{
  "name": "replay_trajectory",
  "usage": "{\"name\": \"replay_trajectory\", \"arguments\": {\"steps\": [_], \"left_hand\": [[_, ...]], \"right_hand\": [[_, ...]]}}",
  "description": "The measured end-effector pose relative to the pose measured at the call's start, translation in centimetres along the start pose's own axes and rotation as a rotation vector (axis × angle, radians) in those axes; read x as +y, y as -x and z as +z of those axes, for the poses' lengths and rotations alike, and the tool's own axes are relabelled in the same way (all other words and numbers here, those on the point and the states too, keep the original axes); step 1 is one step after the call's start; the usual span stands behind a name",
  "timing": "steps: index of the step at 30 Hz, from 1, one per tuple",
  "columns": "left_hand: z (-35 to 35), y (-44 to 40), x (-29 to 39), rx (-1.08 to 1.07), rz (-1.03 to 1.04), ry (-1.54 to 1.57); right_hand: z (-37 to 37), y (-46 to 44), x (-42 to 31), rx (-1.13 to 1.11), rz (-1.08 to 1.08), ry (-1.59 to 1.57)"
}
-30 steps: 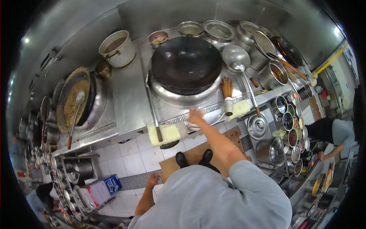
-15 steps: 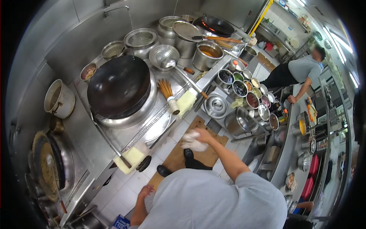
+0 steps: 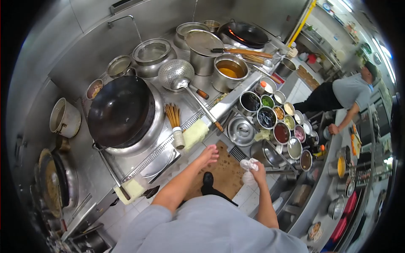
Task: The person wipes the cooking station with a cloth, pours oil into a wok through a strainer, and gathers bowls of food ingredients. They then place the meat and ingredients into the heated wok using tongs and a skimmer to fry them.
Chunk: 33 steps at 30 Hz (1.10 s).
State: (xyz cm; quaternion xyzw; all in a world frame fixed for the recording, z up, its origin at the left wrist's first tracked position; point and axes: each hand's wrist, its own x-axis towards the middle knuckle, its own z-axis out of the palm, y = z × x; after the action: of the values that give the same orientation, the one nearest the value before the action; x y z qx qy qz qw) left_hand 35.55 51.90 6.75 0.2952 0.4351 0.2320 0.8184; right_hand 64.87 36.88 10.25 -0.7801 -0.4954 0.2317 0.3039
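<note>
1. We locate the white cloth (image 3: 246, 164) in the right hand (image 3: 258, 170), off any surface, out past the front edge of the stove counter (image 3: 86, 158) and seen against the right edge of the brown floor board (image 3: 219, 189).

2. We judge the cloth light, soft and limp, with no risk of breakage. Whether it is damp or greasy, and so slippery, we cannot tell.

3. In our opinion, the gathered middle is the sound place to take hold; a grip on one corner would let the rest trail.

4. Right hand: fingers curled firmly on the bunched fabric, part of it standing above the fist and part hanging below. The right forearm (image 3: 266, 206) is raised ahead of the body, bent at the elbow.

5. Left hand: holding nothing, fingers spread a little and slightly bent. The left forearm (image 3: 181, 181) reaches forward and across. We note the two hands are well apart, with no contact between them.

6. Nearest the left hand, at the counter's front edge, we record a folded yellow cloth (image 3: 196, 134) with a bamboo brush (image 3: 174, 118) beside it. The wok (image 3: 120, 111) sits farther back.
</note>
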Motion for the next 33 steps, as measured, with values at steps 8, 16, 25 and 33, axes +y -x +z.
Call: {"name": "replay_trajectory", "arguments": {"steps": [8,16,25,33], "left_hand": [[3.2,-12.2,4.7,0.243,0.119,0.728],[3.9,-0.9,10.6,0.497,0.3,0.564],[1.9,0.5,11.3,0.558,0.301,0.577],[-1.0,3.9,12.2,0.476,0.193,0.431]], "right_hand": [[-3.2,-11.6,-9.9,-0.257,0.299,-1.022],[10.3,-15.9,-21.7,-0.493,0.018,-1.071],[27.7,-28.9,-31.7,-0.306,-0.327,-0.32],[11.8,-20.1,-23.0,-0.706,0.018,-0.496]]}}
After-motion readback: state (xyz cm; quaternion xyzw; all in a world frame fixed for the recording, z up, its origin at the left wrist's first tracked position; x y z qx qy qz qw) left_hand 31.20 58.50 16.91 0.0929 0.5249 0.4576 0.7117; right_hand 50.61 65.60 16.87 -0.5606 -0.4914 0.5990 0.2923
